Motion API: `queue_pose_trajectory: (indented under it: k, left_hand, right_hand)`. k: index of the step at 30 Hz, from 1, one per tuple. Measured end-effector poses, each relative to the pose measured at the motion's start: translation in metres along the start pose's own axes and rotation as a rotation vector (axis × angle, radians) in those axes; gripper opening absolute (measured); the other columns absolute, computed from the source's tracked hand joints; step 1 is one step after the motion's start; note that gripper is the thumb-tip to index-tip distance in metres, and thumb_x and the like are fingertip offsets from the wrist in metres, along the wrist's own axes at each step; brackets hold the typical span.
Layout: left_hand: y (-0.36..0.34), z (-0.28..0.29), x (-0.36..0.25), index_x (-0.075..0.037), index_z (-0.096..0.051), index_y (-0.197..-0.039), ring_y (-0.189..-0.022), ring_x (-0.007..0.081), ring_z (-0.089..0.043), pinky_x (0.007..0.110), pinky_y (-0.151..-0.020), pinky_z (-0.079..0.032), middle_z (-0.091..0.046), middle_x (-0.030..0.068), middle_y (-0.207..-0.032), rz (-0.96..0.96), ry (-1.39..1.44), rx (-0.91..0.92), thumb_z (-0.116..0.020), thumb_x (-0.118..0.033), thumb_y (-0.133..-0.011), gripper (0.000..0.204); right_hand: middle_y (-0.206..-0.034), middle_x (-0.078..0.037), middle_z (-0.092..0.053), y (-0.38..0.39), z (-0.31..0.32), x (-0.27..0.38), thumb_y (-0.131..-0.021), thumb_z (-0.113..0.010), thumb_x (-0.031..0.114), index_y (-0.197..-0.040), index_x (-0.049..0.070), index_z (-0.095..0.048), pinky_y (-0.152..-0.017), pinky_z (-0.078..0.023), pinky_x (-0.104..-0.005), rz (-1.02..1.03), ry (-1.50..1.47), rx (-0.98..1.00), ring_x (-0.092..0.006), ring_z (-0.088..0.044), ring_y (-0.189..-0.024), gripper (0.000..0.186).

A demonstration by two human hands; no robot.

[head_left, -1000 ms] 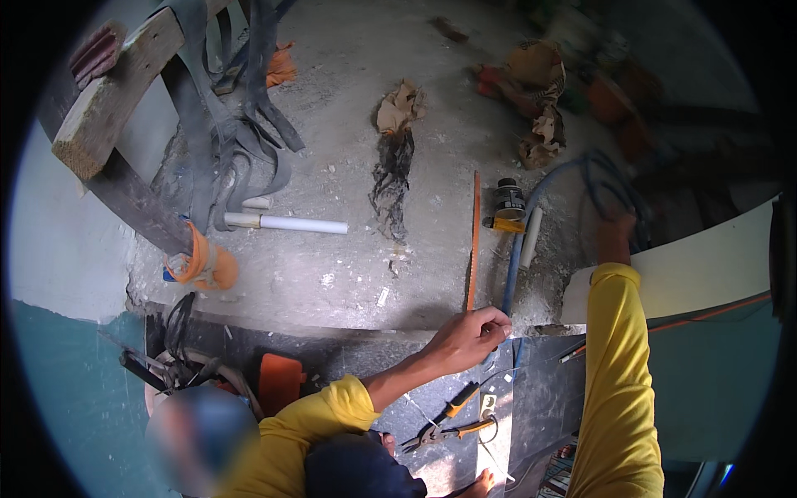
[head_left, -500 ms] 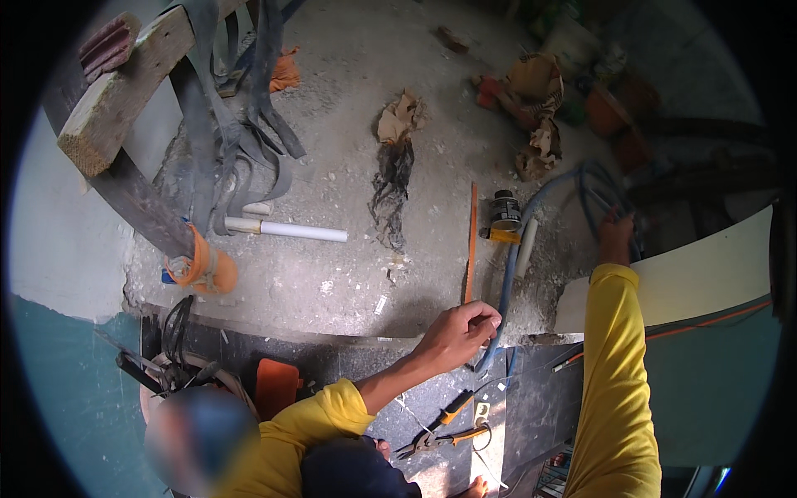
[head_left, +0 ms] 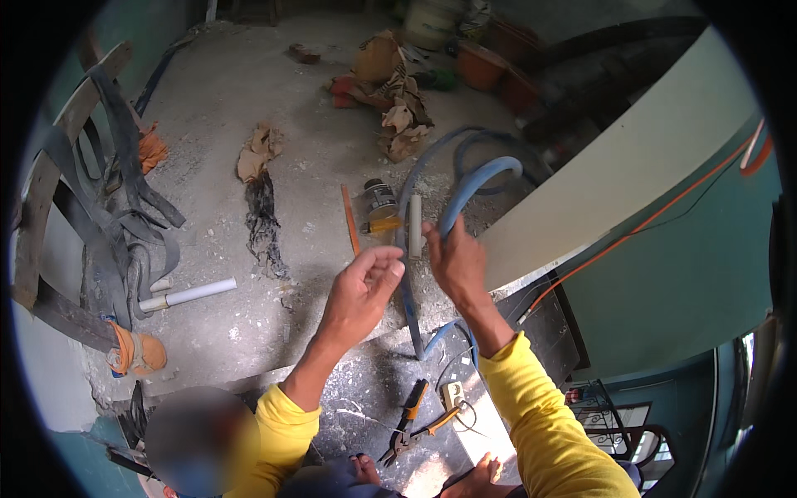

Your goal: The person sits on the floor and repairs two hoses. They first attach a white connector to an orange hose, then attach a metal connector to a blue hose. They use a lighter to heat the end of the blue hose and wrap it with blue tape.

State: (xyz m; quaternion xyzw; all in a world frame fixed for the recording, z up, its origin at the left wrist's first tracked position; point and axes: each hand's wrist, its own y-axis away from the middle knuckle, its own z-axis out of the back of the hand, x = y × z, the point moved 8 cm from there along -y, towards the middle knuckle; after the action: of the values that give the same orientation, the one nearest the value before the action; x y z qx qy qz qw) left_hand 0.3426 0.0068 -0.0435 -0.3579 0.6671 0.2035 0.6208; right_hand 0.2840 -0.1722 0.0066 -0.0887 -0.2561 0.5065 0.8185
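Observation:
A blue hose [head_left: 481, 176] rises in a bent loop from my right hand [head_left: 461, 264], whose fingers are wrapped round it. Its other length runs down the floor and over the ledge, with more coils behind. My left hand [head_left: 364, 290] is beside this lower run, fingers loosely bent and thumb apart, with nothing visible in it. Just beyond the hands lie a short pale pipe [head_left: 415, 228], a dark can [head_left: 379, 196] with a yellow patch at its base, and a thin orange strip [head_left: 349, 219]. Below the ledge lie snips [head_left: 407, 433] with orange and black handles.
A curved pale-topped wall [head_left: 614, 187] bounds the right, with an orange cable [head_left: 618, 242] along it. Grey straps [head_left: 124, 191] hang over a wooden frame at left, near a white pipe [head_left: 198, 293]. Torn brown paper [head_left: 398, 108] lies farther back. A white socket block [head_left: 453, 397] sits near the snips.
My right hand has come back from the far right coils toward the middle, bringing up a loop of hose. My left hand has drawn slightly off the lower hose run. The view has swung right.

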Motion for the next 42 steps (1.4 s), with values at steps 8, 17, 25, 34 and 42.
queue_pose_trajectory:
  k: [8, 17, 25, 34, 42]
  left_hand:
    - [-0.018, -0.034, -0.041, 0.0, -0.047, -0.151, -0.119, 0.0172, -0.061, 0.034, -0.102, -0.05, -0.067, 0.0114, -0.125, 0.01, 0.037, 0.189, -0.06, -0.031, -0.111, 0.052]
    - [-0.081, -0.079, -0.078, 0.0, -0.059, -0.139, -0.097, 0.0185, -0.073, 0.035, -0.088, -0.056, -0.074, 0.0136, -0.115, 0.177, -0.531, 0.366, -0.065, -0.028, -0.105, 0.044]
    - [-0.215, -0.036, -0.154, -0.003, -0.074, -0.118, -0.109, 0.0364, -0.071, 0.046, -0.096, -0.053, -0.075, 0.0189, -0.117, -0.13, -1.501, 0.249, -0.067, -0.03, -0.099, 0.034]
    - [-0.269, -0.075, -0.033, -0.005, -0.076, -0.116, -0.117, 0.0376, -0.069, 0.046, -0.1, -0.052, -0.074, 0.0192, -0.12, -0.143, -1.294, 0.412, -0.068, -0.032, -0.097, 0.034]
    - [-0.347, -0.12, 0.093, -0.006, -0.072, -0.126, -0.12, 0.04, -0.066, 0.049, -0.104, -0.051, -0.071, 0.022, -0.124, 0.042, -0.841, 0.268, -0.069, -0.031, -0.094, 0.041]
  right_hand:
    - [-0.079, -0.019, -0.067, 0.103, 0.016, 0.041, -0.103, -0.066, 0.033, -0.109, 0.002, -0.052, -0.064, -0.056, -0.0537, 0.421, 0.006, 0.359, -0.0437, -0.069, -0.073, 0.035]
    - [-0.109, -0.029, -0.067, 0.137, 0.024, -0.029, -0.112, -0.044, 0.037, -0.123, -0.003, -0.047, -0.078, -0.06, -0.0531, 0.59, -0.067, 0.863, -0.0447, -0.073, -0.087, 0.042]
    - [-0.112, -0.025, -0.069, 0.132, 0.041, 0.009, -0.107, -0.055, 0.045, -0.115, -0.007, -0.061, -0.072, -0.06, -0.0529, 0.567, -0.099, 0.666, -0.0455, -0.073, -0.081, 0.053]
    - [-0.087, -0.025, -0.072, 0.138, 0.1, 0.042, -0.098, -0.06, 0.012, -0.11, -0.006, -0.065, -0.077, -0.06, -0.0496, 0.821, -0.387, 1.2, -0.0447, -0.074, -0.088, 0.022]
    - [-0.106, -0.018, -0.07, 0.076, 0.127, 0.044, -0.105, -0.062, 0.022, -0.121, 0.002, -0.063, -0.085, -0.059, -0.049, 0.212, -0.461, 1.144, -0.0406, -0.071, -0.098, 0.026]
